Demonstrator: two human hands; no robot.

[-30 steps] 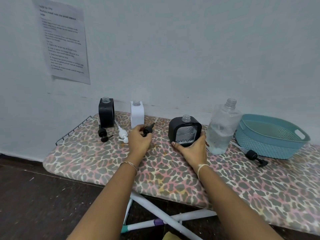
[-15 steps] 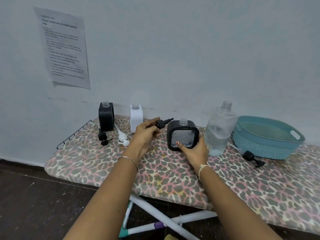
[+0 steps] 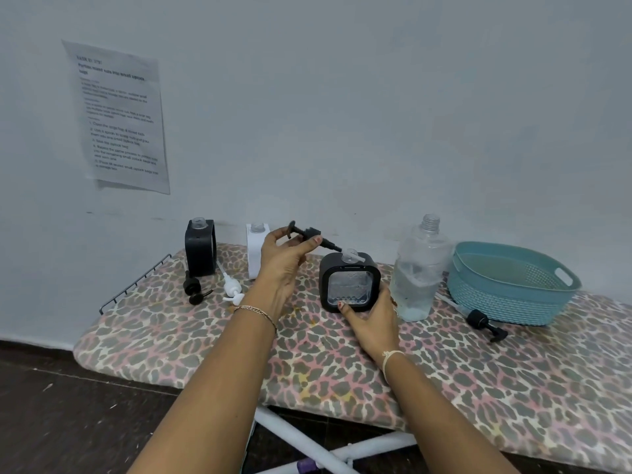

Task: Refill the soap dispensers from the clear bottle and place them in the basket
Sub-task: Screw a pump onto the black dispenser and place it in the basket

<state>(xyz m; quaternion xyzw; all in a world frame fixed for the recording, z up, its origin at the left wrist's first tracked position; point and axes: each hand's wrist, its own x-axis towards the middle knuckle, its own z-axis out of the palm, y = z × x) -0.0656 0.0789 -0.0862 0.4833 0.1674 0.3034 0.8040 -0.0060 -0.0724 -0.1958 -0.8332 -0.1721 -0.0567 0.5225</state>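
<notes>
While both hands are in the head view, I see left hand point(image 3: 284, 258) pinching a black pump point(image 3: 309, 234) over the open neck of the black dispenser point(image 3: 349, 285). Right hand point(image 3: 371, 319) grips that dispenser's base, upright on the ironing board point(image 3: 478, 388). Clear bottle point(image 3: 419, 268) just right of it, uncapped; basket point(image 3: 506, 302) further right.
</notes>
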